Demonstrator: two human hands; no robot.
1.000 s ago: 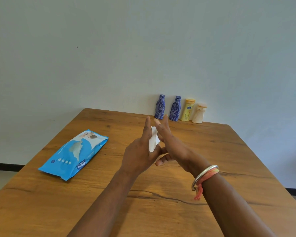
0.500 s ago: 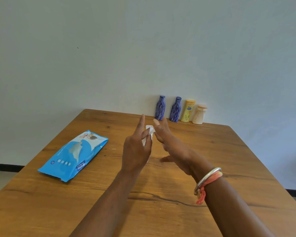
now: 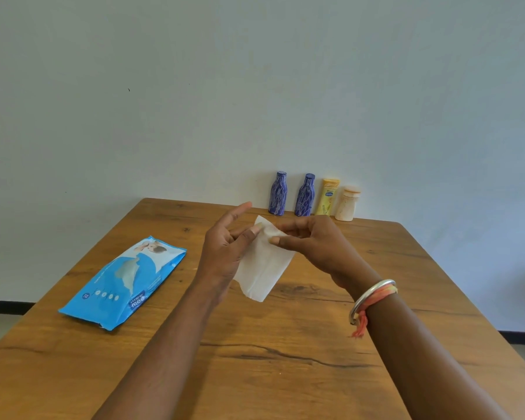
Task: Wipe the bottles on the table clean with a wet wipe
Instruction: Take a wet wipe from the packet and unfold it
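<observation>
While the four bottles wait untouched along the far edge of the desk (image 3: 285, 344), you hold a white wet wipe (image 3: 262, 265) in the air between both hands, well short of them. Your left hand (image 3: 225, 253) pinches its upper edge between thumb and a finger, the other fingers spread loose; your right hand (image 3: 309, 247) has its grip closed on the top edge just beside, so the sheet hangs partly unfolded. The two blue bottles (image 3: 278, 194), the yellow bottle (image 3: 328, 197) and the cream bottle (image 3: 347, 204) stand upright against the wall. The blue wipe packet (image 3: 125, 283) lies to your left. By the look of things, wiping has not begun; all four remain to do.
</observation>
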